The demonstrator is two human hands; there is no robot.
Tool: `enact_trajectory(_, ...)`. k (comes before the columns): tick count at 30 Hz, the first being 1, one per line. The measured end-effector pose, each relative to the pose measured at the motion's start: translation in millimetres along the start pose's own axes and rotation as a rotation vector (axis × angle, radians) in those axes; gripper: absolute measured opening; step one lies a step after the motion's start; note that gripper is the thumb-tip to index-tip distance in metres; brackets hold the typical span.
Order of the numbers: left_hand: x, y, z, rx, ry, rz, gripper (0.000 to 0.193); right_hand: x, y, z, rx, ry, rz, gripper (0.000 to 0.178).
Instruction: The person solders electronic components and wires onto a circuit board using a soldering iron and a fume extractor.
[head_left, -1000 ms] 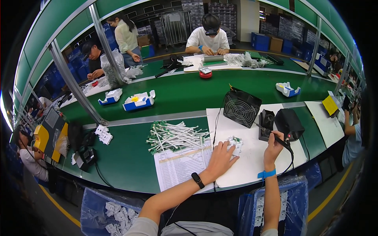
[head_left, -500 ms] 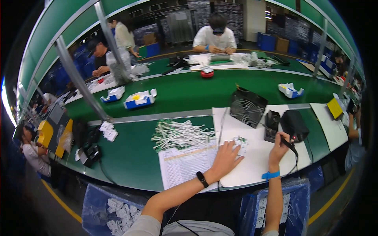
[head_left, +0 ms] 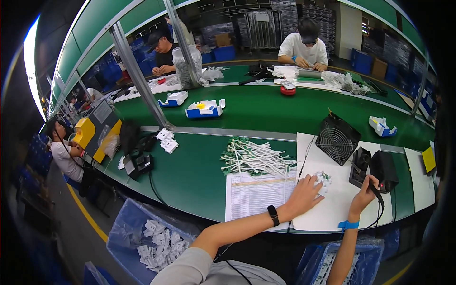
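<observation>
My left hand (head_left: 304, 194) rests on the white mat (head_left: 332, 209), its fingers on a small white and green part (head_left: 324, 179). A black band sits on that wrist. My right hand (head_left: 365, 195), with a blue wrist strap, grips a black soldering iron handle (head_left: 375, 187) whose cord trails down to the right. Just beyond it stand a black iron stand (head_left: 359, 166) and a black box (head_left: 384, 170). A pile of white wired parts (head_left: 254, 157) lies on the green bench left of the mat. A printed sheet (head_left: 254, 194) lies under my left forearm.
A black fan (head_left: 337, 138) stands at the mat's far edge. Blue and white trays (head_left: 205, 109) sit on the green conveyor (head_left: 285, 111). Other people work across the line and at the left. Blue bins with white parts (head_left: 154, 240) stand below the bench.
The view has shifted slightly. My left hand stays on the small part and my right hand keeps hold of the iron handle.
</observation>
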State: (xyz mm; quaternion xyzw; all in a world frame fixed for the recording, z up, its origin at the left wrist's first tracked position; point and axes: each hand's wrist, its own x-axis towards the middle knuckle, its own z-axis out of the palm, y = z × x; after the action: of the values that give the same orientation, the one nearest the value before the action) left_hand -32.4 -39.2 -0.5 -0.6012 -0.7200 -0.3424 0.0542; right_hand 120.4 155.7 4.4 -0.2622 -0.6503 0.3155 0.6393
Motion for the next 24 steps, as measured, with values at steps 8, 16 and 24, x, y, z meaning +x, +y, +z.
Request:
enact_trajectory(8,0,-1,2,0.015,-0.008,0.001,0.048,1,3,0,-0.009,0.023,0.008,0.016)
enact_trajectory(16,-1,2,4,0.025,-0.003,0.012,0.048,0,9,-5,0.017,0.012,0.005,0.013)
enact_trajectory(24,-3,-6,7,0.023,-0.030,0.055,0.051,-1,12,3,0.189,-0.101,0.204,0.017)
